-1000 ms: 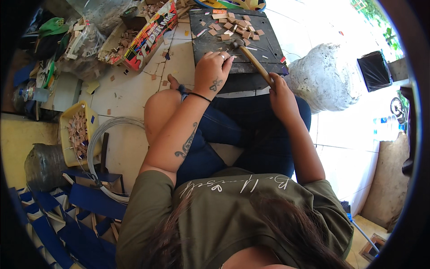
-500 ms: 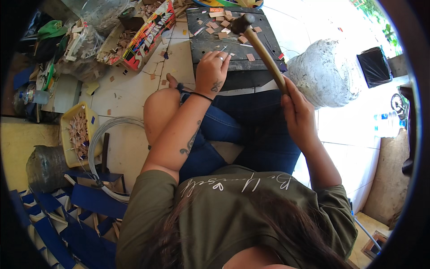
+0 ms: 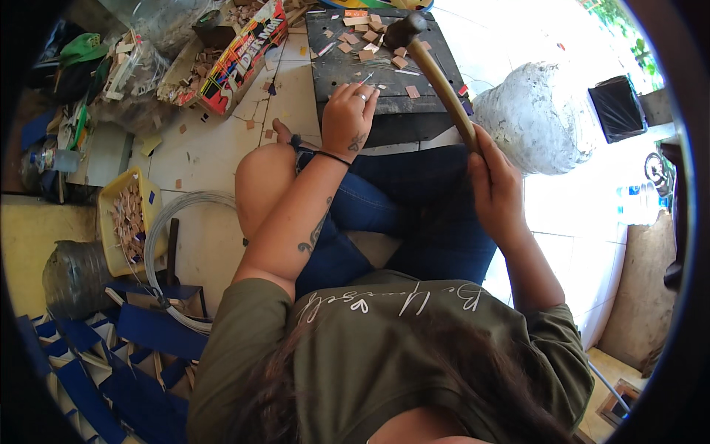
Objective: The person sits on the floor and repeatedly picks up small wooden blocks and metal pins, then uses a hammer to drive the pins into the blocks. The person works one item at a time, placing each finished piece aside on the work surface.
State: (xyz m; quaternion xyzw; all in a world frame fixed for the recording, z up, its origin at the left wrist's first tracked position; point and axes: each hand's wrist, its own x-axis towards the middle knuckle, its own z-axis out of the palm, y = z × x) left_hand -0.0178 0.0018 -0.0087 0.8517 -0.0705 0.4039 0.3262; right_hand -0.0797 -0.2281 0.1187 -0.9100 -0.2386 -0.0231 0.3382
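Observation:
My right hand [image 3: 494, 181] grips the wooden handle of a hammer [image 3: 433, 70], raised so its dark head hangs above a black work board [image 3: 384, 74]. Small wooden pieces [image 3: 367, 37] lie scattered on that board. My left hand [image 3: 347, 115] rests at the board's near edge with its fingers pinching a thin nail-like piece upright against the surface. I sit cross-legged in blue jeans, the board just beyond my knees.
A colourful cardboard box [image 3: 237, 44] of wood scraps lies at the upper left. A yellow basket [image 3: 126, 222] of wooden pieces and a coil of wire [image 3: 166, 259] sit to my left. A white sack [image 3: 532, 111] stands at the right. Blue strips [image 3: 133, 348] are piled at lower left.
My right hand has lifted the hammer from the board and swung its head up and back. The left hand has stayed at the board's edge.

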